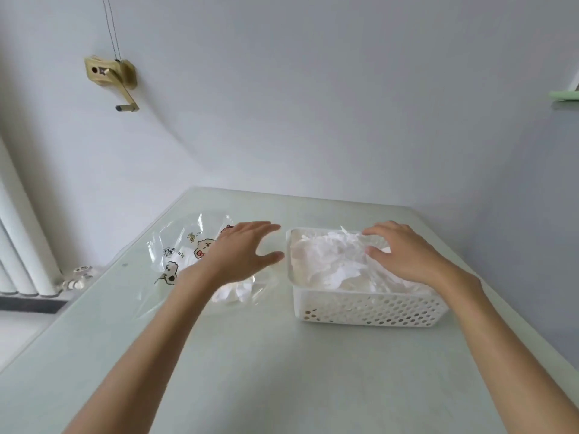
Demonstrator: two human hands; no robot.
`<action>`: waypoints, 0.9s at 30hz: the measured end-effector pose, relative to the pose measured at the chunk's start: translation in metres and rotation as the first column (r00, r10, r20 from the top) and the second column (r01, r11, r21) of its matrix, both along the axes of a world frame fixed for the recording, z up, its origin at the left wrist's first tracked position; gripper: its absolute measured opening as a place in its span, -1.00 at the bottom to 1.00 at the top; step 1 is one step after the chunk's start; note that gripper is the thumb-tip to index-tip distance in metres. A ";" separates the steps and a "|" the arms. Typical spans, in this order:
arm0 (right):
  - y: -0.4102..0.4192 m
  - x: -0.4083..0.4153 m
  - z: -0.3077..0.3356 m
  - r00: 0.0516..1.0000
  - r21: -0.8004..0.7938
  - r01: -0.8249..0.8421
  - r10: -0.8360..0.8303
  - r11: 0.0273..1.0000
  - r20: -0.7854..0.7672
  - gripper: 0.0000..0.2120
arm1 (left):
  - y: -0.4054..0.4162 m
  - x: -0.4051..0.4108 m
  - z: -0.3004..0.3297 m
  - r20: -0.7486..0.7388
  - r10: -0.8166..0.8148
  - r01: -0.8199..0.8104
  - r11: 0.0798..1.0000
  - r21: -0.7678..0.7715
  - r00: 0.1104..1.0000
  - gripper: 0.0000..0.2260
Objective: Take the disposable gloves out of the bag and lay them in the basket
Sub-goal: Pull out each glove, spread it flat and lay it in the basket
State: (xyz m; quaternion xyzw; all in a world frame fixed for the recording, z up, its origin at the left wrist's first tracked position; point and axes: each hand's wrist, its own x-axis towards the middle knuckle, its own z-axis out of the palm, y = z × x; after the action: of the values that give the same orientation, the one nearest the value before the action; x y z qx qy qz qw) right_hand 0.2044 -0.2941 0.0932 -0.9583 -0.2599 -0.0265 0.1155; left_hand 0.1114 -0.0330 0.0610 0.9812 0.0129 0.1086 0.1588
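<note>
One basket (369, 308) heaped with gloves (332, 261), right hand (404, 255) flat on them, left hand (241, 252) spread, holding nothing, one bag (185, 245), perhaps emptied

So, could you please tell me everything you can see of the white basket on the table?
The white basket is a rectangular plastic tub with a smooth rim and walls perforated by rows of small holes. It stands upright on the pale green table, to the right of the clear printed bag, apart from it. It is filled nearly to the rim with crumpled translucent disposable gloves. The right hand rests open on the gloves; the left hand hovers open just beside the basket's left rim.
</note>
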 end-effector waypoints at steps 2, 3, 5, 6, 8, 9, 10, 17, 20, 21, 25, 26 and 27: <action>0.029 -0.026 0.003 0.993 0.132 -0.119 0.116 0.984 0.028 -0.71 | 0.038 -0.017 0.000 -0.153 0.059 -0.064 0.998 -0.028 0.986 -0.35; 0.047 -0.040 0.002 0.984 0.176 -0.178 0.173 0.968 0.040 -0.75 | 0.055 -0.027 -0.002 -0.267 0.089 -0.098 0.995 -0.021 0.960 -0.27; 0.081 -0.065 -0.005 0.963 0.215 -0.268 0.270 0.939 0.020 -0.81 | 0.076 -0.038 -0.009 -0.458 0.141 -0.146 0.989 0.024 0.878 -0.16; 0.098 -0.075 -0.010 0.949 0.217 -0.308 0.316 0.926 -0.003 -0.83 | 0.084 -0.040 -0.013 -0.506 0.158 -0.165 0.986 0.032 0.848 -0.20; 0.121 -0.089 -0.025 0.933 0.166 -0.339 0.354 0.926 -0.065 -0.81 | 0.089 -0.035 -0.021 -0.503 0.171 -0.200 0.980 -0.003 0.847 -0.50; 0.130 -0.094 -0.033 0.935 0.110 -0.335 0.345 0.936 -0.081 -0.78 | 0.090 -0.033 -0.023 -0.468 0.175 -0.210 0.977 -0.023 0.866 -0.64; 0.141 -0.096 -0.040 0.941 0.035 -0.329 0.331 0.944 -0.070 -0.77 | 0.094 -0.032 -0.025 -0.432 0.186 -0.224 0.974 -0.038 0.882 -0.70; 0.182 -0.086 -0.061 0.993 -0.059 -0.073 0.079 0.996 0.093 -0.76 | 0.090 -0.017 -0.032 -0.200 0.299 -0.316 0.947 -0.061 0.933 -0.76; 0.196 -0.079 -0.073 0.996 -0.108 -0.012 0.022 0.994 0.089 -0.76 | 0.087 -0.013 -0.035 -0.087 0.334 -0.337 0.941 -0.029 0.939 -0.70; 0.201 -0.077 -0.077 0.996 -0.123 0.000 0.011 0.992 0.084 -0.82 | 0.088 -0.013 -0.037 -0.083 0.335 -0.338 0.941 -0.026 0.938 -0.69; 0.204 -0.076 -0.082 0.995 -0.098 -0.069 0.076 0.993 0.069 -0.84 | 0.092 -0.013 -0.040 -0.097 0.346 -0.348 0.937 -0.013 0.933 -0.69; 0.203 -0.077 -0.079 0.991 -0.060 -0.121 0.124 0.991 0.052 -0.85 | 0.094 -0.013 -0.040 -0.090 0.356 -0.358 0.934 -0.009 0.930 -0.69; 0.200 -0.079 -0.072 0.985 -0.026 -0.166 0.167 0.986 0.033 -0.84 | 0.096 -0.013 -0.040 -0.088 0.368 -0.371 0.929 -0.015 0.925 -0.68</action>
State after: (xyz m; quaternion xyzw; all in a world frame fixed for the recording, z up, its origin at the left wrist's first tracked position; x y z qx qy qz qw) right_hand 0.1255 -0.0938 0.0209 -0.9340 -0.3411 -0.0308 0.1018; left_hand 0.0987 0.0626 0.0205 0.9623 0.2059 0.0951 0.1499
